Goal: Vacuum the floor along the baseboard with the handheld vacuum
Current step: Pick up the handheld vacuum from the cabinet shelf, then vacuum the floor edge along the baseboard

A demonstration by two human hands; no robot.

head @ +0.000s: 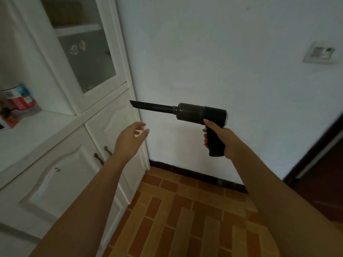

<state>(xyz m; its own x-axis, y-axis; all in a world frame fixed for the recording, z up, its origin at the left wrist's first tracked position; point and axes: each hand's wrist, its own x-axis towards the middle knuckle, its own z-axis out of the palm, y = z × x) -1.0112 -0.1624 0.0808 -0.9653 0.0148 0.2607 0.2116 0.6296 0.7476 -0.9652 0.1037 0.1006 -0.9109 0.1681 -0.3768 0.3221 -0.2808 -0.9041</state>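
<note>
Far left there's a red, white and blue labelled can [18, 98] sitting on the ledge of a tall white wooden cabinet [46, 182]. It's blurry, so I can't read it. The cabinet has a glass-panelled upper door [83, 52] and two lower doors with small dark metal handles [98, 158].

Next over is the left hand [130, 140], reaching out in front of the cabinet's right edge with fingers loosely spread and nothing in it. It sits just below the tip of the vacuum's nozzle, not touching it.

The black pistol-shaped handheld vacuum [200, 112] is up in the air in front of the plain white wall [222, 52]. Its long flat crevice nozzle [152, 105] is roughly level and points left toward the cabinet edge. The right hand [220, 140] is wrapped around the grip, fingers curled on the front of it.

Below all that runs the dark baseboard [200, 176] along the bottom of the wall, meeting the orange-brown brick-pattern tiled floor [185, 219] — the vacuum is well above both.

Further right there's a white wall socket plate [319, 52] and, at the edge, a dark brown door frame [315, 145].
</note>
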